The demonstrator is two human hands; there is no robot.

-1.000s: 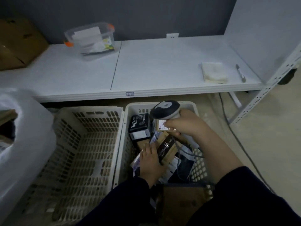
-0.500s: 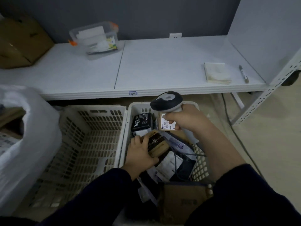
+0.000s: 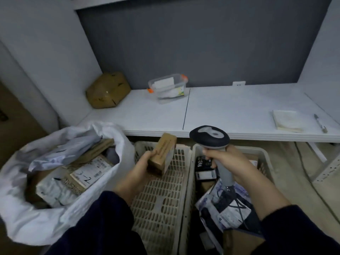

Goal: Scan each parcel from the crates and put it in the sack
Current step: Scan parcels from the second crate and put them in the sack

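- The left hand [image 3: 139,168] has its grip closed round the lower end of a small brown box [image 3: 163,153], which tilts with its top toward 1 o'clock
- That box is held in the air over the far end of the slotted left crate [image 3: 165,199]
- The right hand [image 3: 231,161] has its grip wrapped round the handle of a grey scanner [image 3: 209,135], whose dark head sits at 11 o'clock from the fist, near the box's top
- Under that hand the right crate [image 3: 261,155] holds a black box [image 3: 202,162] at its far end and flat labelled mailers [image 3: 226,214] nearer the person
- The scanner's cable [image 3: 237,201] trails down among the mailers
- The white sack [image 3: 46,223] gapes open at 9 o'clock from the left hand, with labelled parcels [image 3: 88,173] inside
- The worktop [image 3: 230,107] at 12 o'clock carries a brown package [image 3: 107,91], a clear tub [image 3: 168,88], a notepad [image 3: 287,120] and a pen [image 3: 320,123]
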